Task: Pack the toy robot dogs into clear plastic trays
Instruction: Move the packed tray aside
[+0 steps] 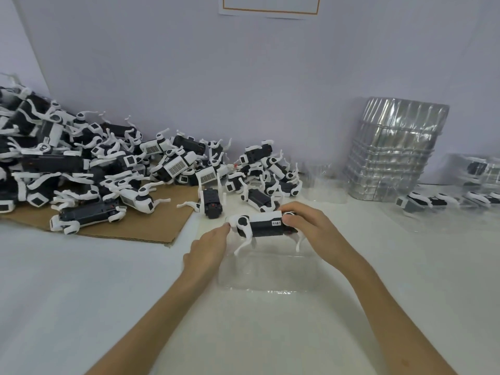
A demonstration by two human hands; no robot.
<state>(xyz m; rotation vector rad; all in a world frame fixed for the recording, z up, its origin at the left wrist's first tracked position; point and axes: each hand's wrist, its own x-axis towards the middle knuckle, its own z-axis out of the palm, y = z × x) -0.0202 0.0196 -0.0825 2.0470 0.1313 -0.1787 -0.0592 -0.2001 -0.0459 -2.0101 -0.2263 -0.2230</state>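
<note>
Soft even light, faint shadows, wide-angle bowing

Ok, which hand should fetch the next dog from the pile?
Probably the left hand: the pile lies on its side, and it only holds the held dog at its end, while the right hand grips it over the tray.

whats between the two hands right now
A toy dog, gripped at its ends by the left hand and right hand, in the head view.
</note>
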